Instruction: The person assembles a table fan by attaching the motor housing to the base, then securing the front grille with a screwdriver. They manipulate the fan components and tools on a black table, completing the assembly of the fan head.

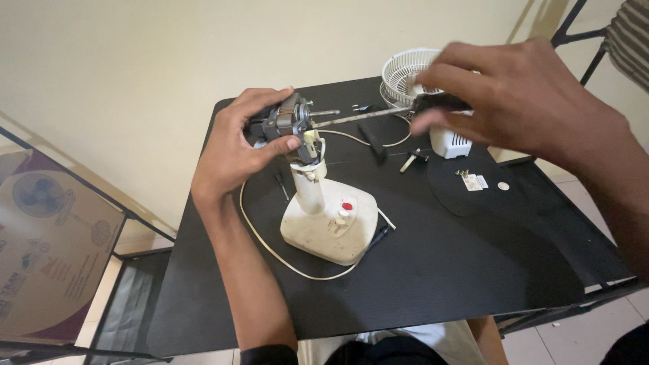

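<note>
Over black table, left hand grips fan motor; right hand grasps screwdriver.

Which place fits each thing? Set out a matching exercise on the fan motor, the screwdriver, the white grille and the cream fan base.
Things:
1. fan motor
2. screwdriver
3. white grille
4. cream fan base

Places:
A. at the table's far edge
B. held in the right hand
C. gripped by the left hand
D. flat on the black table, cord looped around it

Pairs: 1-C, 2-B, 3-A, 4-D
</note>
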